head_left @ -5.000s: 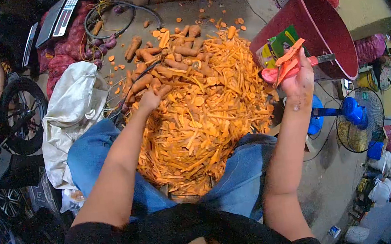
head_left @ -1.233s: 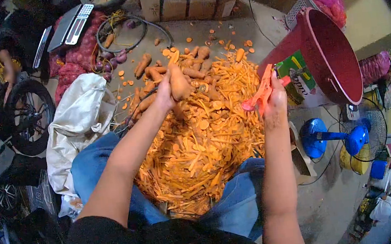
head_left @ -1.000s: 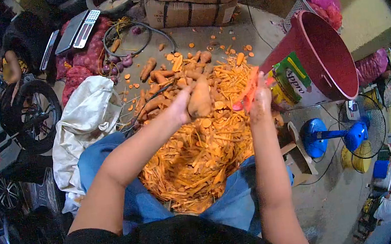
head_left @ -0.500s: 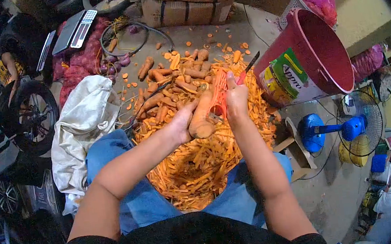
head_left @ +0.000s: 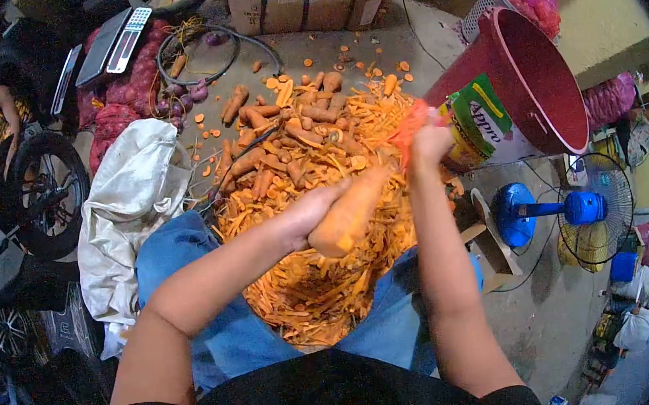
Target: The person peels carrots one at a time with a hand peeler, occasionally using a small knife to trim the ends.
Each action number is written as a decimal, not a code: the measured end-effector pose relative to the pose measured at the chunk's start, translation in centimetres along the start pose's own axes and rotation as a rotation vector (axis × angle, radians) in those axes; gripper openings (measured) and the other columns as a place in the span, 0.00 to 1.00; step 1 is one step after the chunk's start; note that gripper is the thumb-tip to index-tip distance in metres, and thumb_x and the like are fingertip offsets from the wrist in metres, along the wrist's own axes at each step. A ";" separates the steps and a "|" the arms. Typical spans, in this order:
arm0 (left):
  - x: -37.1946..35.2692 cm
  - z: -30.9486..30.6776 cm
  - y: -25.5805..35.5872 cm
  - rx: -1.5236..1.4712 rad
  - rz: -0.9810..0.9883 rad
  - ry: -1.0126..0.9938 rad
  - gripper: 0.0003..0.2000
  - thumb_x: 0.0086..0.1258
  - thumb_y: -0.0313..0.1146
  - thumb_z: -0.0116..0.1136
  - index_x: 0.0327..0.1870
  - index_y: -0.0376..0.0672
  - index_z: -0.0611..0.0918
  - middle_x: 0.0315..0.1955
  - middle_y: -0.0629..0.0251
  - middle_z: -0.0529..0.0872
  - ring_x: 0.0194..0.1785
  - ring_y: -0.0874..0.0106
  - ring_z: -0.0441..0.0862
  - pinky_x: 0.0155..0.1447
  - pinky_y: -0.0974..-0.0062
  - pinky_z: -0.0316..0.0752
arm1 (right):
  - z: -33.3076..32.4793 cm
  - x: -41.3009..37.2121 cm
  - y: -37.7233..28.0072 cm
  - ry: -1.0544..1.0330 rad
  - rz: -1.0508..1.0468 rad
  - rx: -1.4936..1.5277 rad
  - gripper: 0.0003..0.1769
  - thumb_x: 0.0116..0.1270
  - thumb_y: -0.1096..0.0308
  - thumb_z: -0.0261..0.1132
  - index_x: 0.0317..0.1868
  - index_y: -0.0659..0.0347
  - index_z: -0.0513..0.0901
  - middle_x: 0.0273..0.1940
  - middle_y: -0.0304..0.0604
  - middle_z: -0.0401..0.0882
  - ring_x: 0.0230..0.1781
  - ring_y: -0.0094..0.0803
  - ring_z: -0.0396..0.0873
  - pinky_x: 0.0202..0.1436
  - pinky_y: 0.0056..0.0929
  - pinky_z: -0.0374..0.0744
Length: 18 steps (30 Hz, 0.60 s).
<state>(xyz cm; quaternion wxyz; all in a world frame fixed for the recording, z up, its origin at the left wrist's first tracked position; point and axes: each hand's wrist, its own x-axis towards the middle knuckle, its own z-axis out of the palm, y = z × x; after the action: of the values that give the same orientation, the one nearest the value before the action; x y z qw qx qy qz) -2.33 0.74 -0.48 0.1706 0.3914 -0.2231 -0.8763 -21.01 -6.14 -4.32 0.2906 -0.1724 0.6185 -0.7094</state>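
Note:
A thick carrot lies in my left hand, its cut end toward me and its narrow end pointing up and right. My left fingers wrap around its left side. My right hand is closed on an orange-red peeler, blurred by motion and held just past the carrot's narrow end, apart from it. Beneath both hands spreads a heap of carrot peelings between my knees. Unpeeled carrots lie on the far side of the heap.
A tilted red bucket stands close to my right hand, with a blue fan below it. At left are a white sack, net bags of onions and a wheel. Strapped boxes stand at the back.
My right hand has moved right and up with the peeler, away from the carrot. The carrot has turned in my left hand and now shows a smoother, brighter surface.

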 end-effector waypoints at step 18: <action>-0.4 -0.5 0.0 0.162 -0.003 -0.076 0.16 0.65 0.42 0.30 0.41 0.43 0.70 0.28 0.67 0.76 0.28 0.76 0.74 0.33 0.77 0.71 | -0.6 0.5 -0.9 0.066 -0.200 -0.304 0.17 0.57 0.62 0.53 0.19 0.67 0.70 0.16 0.36 0.69 0.16 0.23 0.63 0.20 0.26 0.64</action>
<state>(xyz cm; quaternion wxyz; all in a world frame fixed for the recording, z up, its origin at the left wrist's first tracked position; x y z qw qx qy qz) -1.67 0.82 -0.56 0.1287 0.3708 -0.2989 -0.8698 -21.94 -5.99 -3.62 0.1686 -0.2515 0.7076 -0.6384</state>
